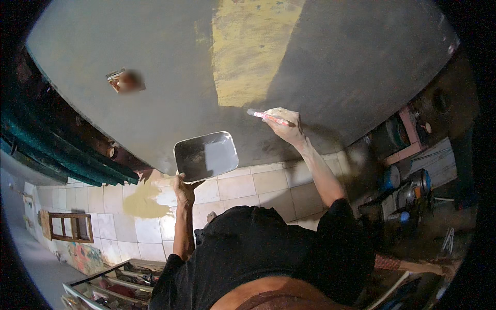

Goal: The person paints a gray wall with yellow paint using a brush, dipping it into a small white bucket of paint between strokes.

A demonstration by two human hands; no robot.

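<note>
My left hand (185, 190) grips the near edge of a rectangular tray (192, 157) with rounded corners; grey paint or its dark inner surface shows inside, and I cannot tell which. My right hand (286, 124) holds a paintbrush (267, 116) with a red and white handle. The bristles point left, close to the lower edge of a yellow painted patch (248, 58) on the grey wall (162, 77). Whether the bristles touch the wall is unclear.
Pale tiles (236, 186) run below the wall, with a yellowish stain (145, 199) at left. A green curtain (69, 143) hangs at far left. A shelf unit (112, 286) stands lower left, containers (420, 180) stand at right. Another person's arm (420, 267) shows lower right.
</note>
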